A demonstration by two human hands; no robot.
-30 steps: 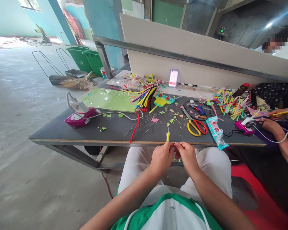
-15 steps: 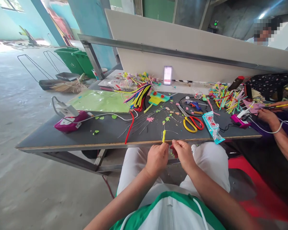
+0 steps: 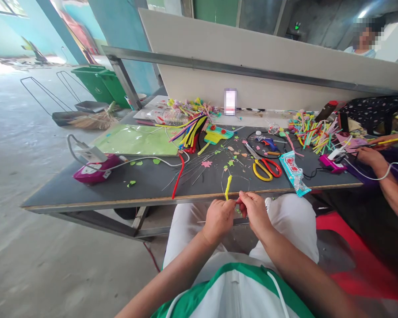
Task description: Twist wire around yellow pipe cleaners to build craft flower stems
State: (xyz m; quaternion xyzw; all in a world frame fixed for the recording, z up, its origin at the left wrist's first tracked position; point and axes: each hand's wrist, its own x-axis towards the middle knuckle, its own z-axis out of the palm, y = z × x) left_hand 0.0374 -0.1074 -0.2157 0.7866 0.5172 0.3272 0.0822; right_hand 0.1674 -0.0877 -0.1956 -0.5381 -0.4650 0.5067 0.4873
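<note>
My left hand (image 3: 219, 217) and my right hand (image 3: 253, 209) are held close together just below the front edge of the dark table (image 3: 146, 183), over my lap. Both are pinched on one small piece: a yellow pipe cleaner (image 3: 227, 187) that sticks up from my left fingers, with a thin wire loop above it. A bit of red shows between the fingertips of my right hand. Yellow-and-red scissors (image 3: 267, 169) lie on the table just beyond my right hand.
On the table lie a red pipe cleaner (image 3: 178, 176), a purple glue gun (image 3: 93, 168), a green sheet (image 3: 139, 140), bundles of coloured pipe cleaners (image 3: 194, 130), a blue packet (image 3: 293, 170) and paper scraps. Another person's hands (image 3: 371, 157) work at the right end. Green bins (image 3: 99, 84) stand at the back left.
The view has shifted a little. More of the yellow pipe cleaner now stands above my left fingers, and both hands stay pinched together at the table's edge.
</note>
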